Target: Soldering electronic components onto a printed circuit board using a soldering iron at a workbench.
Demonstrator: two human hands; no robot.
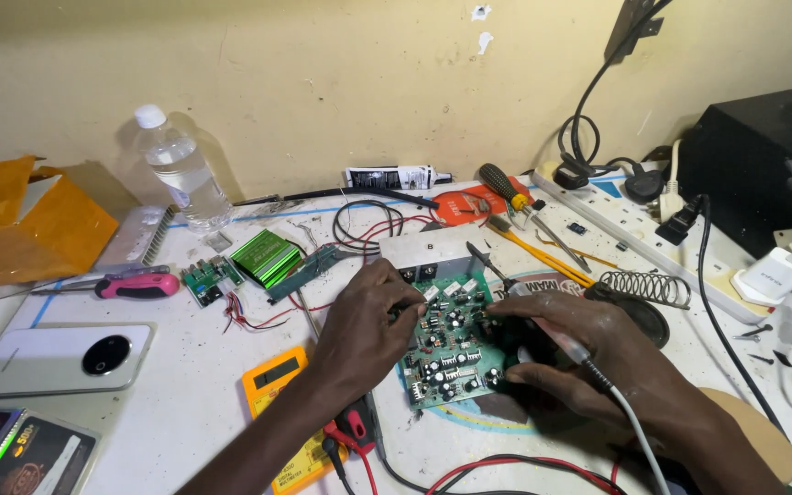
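Note:
A green circuit board (451, 344) studded with capacitors lies on the white table, fixed to a metal heat sink (433, 246) at its far edge. My left hand (368, 316) rests on the board's left side, fingers curled onto the components. My right hand (566, 344) grips a soldering iron (497, 275) with a pale translucent handle; its dark tip points up and left over the board's far right corner. A grey cable (634, 431) runs from the iron toward me.
A yellow multimeter (277, 385) with red and black leads lies under my left forearm. Smaller boards (268, 257), a pink-handled tool (135, 286), a phone (61, 357) and a water bottle (181, 170) sit left. Screwdrivers (520, 206), a coil stand (648, 286) and a power strip (662, 234) are right.

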